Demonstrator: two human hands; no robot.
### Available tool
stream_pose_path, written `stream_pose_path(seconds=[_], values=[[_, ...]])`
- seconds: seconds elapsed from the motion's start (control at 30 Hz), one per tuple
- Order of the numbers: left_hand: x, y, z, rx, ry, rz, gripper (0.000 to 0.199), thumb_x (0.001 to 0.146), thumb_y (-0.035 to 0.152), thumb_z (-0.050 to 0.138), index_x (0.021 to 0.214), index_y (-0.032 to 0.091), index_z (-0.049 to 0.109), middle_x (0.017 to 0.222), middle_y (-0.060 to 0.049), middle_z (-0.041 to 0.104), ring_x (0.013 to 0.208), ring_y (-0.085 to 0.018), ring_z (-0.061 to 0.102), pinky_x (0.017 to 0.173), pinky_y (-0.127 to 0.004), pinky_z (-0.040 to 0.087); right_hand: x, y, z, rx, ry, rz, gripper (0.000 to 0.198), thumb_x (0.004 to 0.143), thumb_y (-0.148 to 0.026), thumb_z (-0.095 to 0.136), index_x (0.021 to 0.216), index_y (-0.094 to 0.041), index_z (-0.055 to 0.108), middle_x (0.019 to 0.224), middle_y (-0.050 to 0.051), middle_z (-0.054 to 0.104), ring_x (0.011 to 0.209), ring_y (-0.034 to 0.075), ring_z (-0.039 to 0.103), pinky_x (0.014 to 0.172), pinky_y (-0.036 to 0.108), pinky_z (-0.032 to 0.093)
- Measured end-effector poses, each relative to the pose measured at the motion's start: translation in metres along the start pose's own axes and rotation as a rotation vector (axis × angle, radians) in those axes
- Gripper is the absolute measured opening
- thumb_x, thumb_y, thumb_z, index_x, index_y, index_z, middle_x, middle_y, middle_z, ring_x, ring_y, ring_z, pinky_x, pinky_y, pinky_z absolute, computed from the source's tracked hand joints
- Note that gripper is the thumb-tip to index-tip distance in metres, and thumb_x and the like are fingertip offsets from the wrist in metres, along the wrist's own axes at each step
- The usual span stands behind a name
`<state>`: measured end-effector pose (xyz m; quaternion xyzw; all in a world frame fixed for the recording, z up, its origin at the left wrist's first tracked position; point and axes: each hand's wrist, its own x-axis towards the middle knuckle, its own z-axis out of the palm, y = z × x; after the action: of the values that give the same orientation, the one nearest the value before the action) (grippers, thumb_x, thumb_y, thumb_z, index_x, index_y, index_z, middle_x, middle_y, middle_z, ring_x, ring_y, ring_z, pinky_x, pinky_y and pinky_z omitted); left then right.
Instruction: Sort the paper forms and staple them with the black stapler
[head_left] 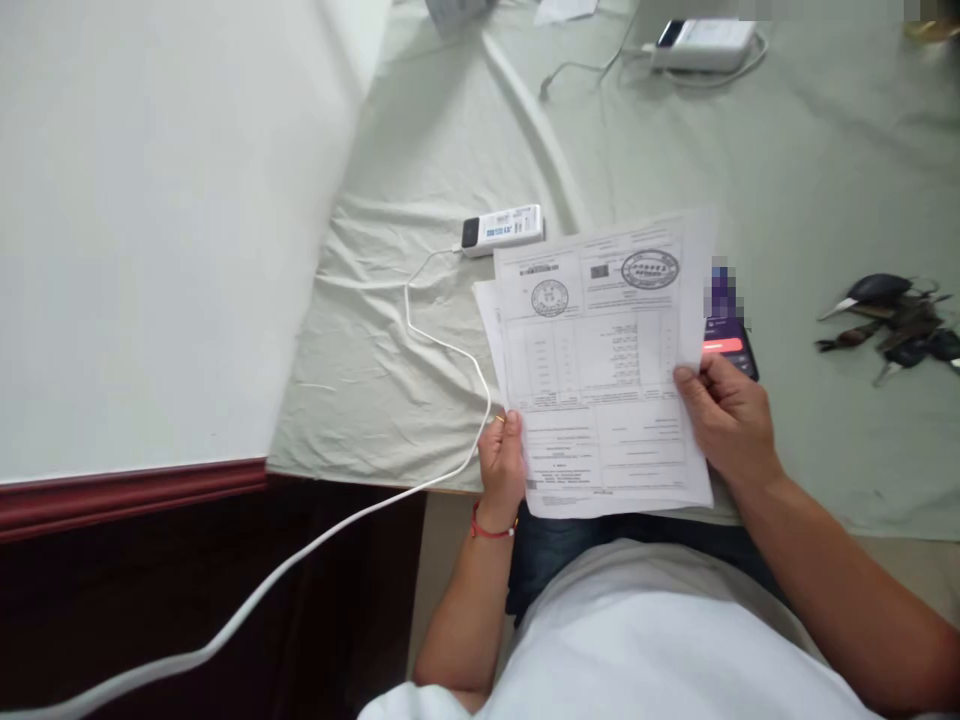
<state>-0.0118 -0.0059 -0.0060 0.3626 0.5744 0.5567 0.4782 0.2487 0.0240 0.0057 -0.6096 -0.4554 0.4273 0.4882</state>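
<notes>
Several printed sheets of paper [600, 400] are held up over the table's near edge. The front sheet carries two dark oval stamps and a ruled table of small print. My left hand [501, 462], with a red string bracelet at the wrist, pinches the left edge of the sheets. On the right edge, my right hand [731, 415] grips them with the thumb on top. Another sheet [489, 305] pokes out behind at the left. A phone [739, 350] with a lit screen lies partly hidden behind the papers and my right hand.
A white power bank [504, 230] lies past the papers, its white cable [375, 500] running towards me at the left. Farther back is another power bank [705, 45] with a cable. A bunch of keys [896, 315] rests at the right on the pale green tablecloth [397, 370].
</notes>
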Motion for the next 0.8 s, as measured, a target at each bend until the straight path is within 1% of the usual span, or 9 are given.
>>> stream_pose_path(seconds=[0.07, 0.13, 0.23, 0.3, 0.37, 0.47, 0.6, 0.73, 0.8], values=[[-0.0005, 0.0024, -0.0013, -0.021, -0.03, -0.008, 0.041, 0.099, 0.056, 0.067, 0.112, 0.019, 0.08, 0.116, -0.011, 0.081, 0.106, -0.025, 0.078, 0.092, -0.034, 0.063, -0.0006, -0.0006, 0.0009, 0.009, -0.029, 0.006, 0.027, 0.095, -0.053, 0.07, 0.096, -0.026, 0.071, 0.071, -0.002, 0.064, 0.059, 0.015, 0.057, 0.051, 0.027, 0.045], [-0.0002, 0.0054, -0.0022, -0.012, -0.046, -0.006, 0.039, 0.098, 0.054, 0.07, 0.113, 0.019, 0.08, 0.12, -0.011, 0.081, 0.108, -0.025, 0.078, 0.091, -0.034, 0.064, -0.001, -0.0028, 0.0016, 0.008, -0.025, 0.004, 0.026, 0.095, -0.052, 0.071, 0.097, -0.026, 0.072, 0.075, 0.0, 0.069, 0.062, 0.016, 0.061, 0.053, 0.028, 0.048], [0.0008, 0.0082, -0.0024, 0.01, -0.068, -0.003, 0.037, 0.093, 0.049, 0.077, 0.115, 0.019, 0.08, 0.117, -0.01, 0.082, 0.104, -0.024, 0.079, 0.09, -0.033, 0.065, -0.0012, -0.007, 0.0025, -0.054, 0.062, -0.036, 0.024, 0.092, -0.048, 0.075, 0.101, -0.026, 0.073, 0.084, 0.001, 0.075, 0.067, 0.017, 0.066, 0.058, 0.029, 0.053], [0.0012, 0.0085, -0.0021, 0.006, -0.066, -0.002, 0.038, 0.09, 0.046, 0.082, 0.117, 0.019, 0.079, 0.115, -0.009, 0.082, 0.103, -0.023, 0.079, 0.091, -0.032, 0.065, -0.0014, -0.0082, 0.0028, -0.092, 0.116, -0.069, 0.023, 0.091, -0.045, 0.077, 0.102, -0.026, 0.073, 0.085, 0.001, 0.075, 0.068, 0.017, 0.066, 0.059, 0.029, 0.054], [0.0014, 0.0076, -0.0018, -0.004, -0.05, -0.002, 0.037, 0.09, 0.046, 0.082, 0.114, 0.019, 0.079, 0.113, -0.009, 0.083, 0.103, -0.022, 0.079, 0.092, -0.032, 0.064, -0.0014, -0.0073, 0.0028, -0.122, 0.135, -0.096, 0.021, 0.09, -0.043, 0.077, 0.101, -0.025, 0.073, 0.083, 0.001, 0.073, 0.067, 0.016, 0.064, 0.059, 0.028, 0.053], [0.0018, 0.0052, -0.0016, -0.05, -0.037, -0.008, 0.036, 0.094, 0.051, 0.075, 0.11, 0.019, 0.079, 0.11, -0.009, 0.083, 0.107, -0.023, 0.078, 0.093, -0.032, 0.064, -0.0013, -0.0041, 0.002, -0.202, 0.139, -0.154, 0.017, 0.093, -0.041, 0.074, 0.098, -0.025, 0.072, 0.08, -0.001, 0.07, 0.065, 0.014, 0.059, 0.06, 0.029, 0.049], [0.0028, 0.0037, -0.0004, -0.106, -0.037, -0.018, 0.037, 0.096, 0.051, 0.073, 0.114, 0.02, 0.078, 0.115, -0.01, 0.082, 0.114, -0.025, 0.077, 0.098, -0.035, 0.063, -0.0021, -0.0024, 0.0, -0.33, 0.184, -0.256, 0.018, 0.096, -0.042, 0.069, 0.089, -0.025, 0.069, 0.083, 0.0, 0.067, 0.067, 0.014, 0.055, 0.063, 0.031, 0.045], [0.0034, 0.0052, 0.0012, -0.087, 0.009, -0.003, 0.039, 0.095, 0.053, 0.074, 0.113, 0.019, 0.078, 0.114, -0.01, 0.082, 0.11, -0.025, 0.077, 0.097, -0.034, 0.062, -0.0041, -0.0059, -0.0013, -0.284, 0.313, -0.247, 0.025, 0.097, -0.049, 0.068, 0.088, -0.025, 0.067, 0.076, -0.001, 0.061, 0.061, 0.014, 0.048, 0.061, 0.033, 0.041], [0.0036, 0.0058, 0.0015, -0.081, 0.026, 0.004, 0.039, 0.094, 0.053, 0.074, 0.113, 0.019, 0.078, 0.114, -0.01, 0.082, 0.109, -0.024, 0.078, 0.096, -0.033, 0.062, -0.0048, -0.0075, -0.0015, -0.218, 0.385, -0.239, 0.027, 0.096, -0.052, 0.07, 0.089, -0.026, 0.067, 0.073, -0.002, 0.06, 0.061, 0.015, 0.048, 0.061, 0.033, 0.041]])
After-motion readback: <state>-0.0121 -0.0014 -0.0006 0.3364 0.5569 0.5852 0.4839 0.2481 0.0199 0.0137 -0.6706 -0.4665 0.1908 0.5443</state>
